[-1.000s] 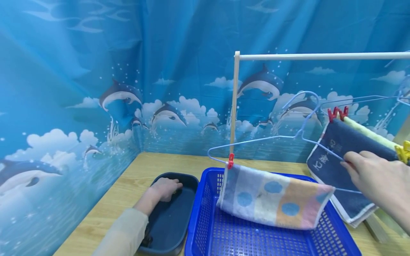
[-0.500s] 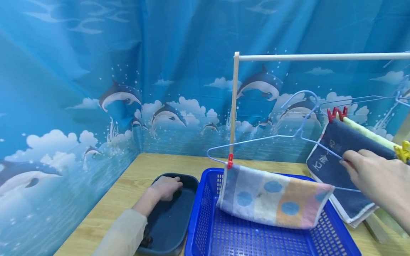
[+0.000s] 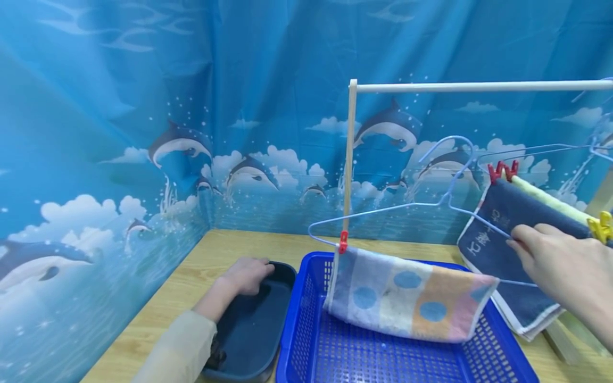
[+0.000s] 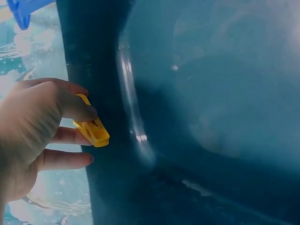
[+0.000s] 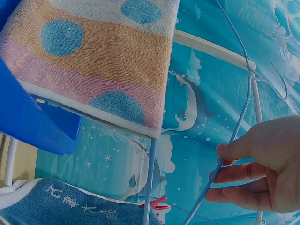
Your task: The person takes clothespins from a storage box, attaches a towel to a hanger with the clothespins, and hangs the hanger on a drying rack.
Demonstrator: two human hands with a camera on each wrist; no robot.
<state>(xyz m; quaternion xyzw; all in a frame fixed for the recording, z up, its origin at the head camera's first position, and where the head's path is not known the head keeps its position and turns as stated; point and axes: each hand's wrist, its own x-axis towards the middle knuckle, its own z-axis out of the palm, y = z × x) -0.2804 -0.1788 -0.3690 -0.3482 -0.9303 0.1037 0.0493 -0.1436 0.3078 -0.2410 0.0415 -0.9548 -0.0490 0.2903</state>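
Observation:
My left hand (image 3: 245, 275) is over the far left rim of a dark plastic tub (image 3: 258, 324). In the left wrist view, its thumb and fingers pinch a yellow clothespin (image 4: 95, 127). On the right, my right hand (image 3: 557, 260) holds one sloping arm of a light blue wire hanger (image 3: 446, 201) between thumb and fingers, hook upward. A small towel (image 3: 407, 295) in grey, white, orange and pink with blue dots is folded over the hanger's bottom bar. One red clothespin (image 3: 343, 242) clips the towel at its left end.
A blue mesh basket (image 3: 289, 332) stands beneath the towel, right beside the tub. A rack with a white rail (image 3: 479, 86) rises behind. Dark blue towel (image 3: 512, 244), held by red clips (image 3: 503, 170) and a yellow clip (image 3: 601, 226), hangs at the right.
My left hand has risen from inside the tub up to its far left rim. The right hand, hanger and dotted towel stay almost still.

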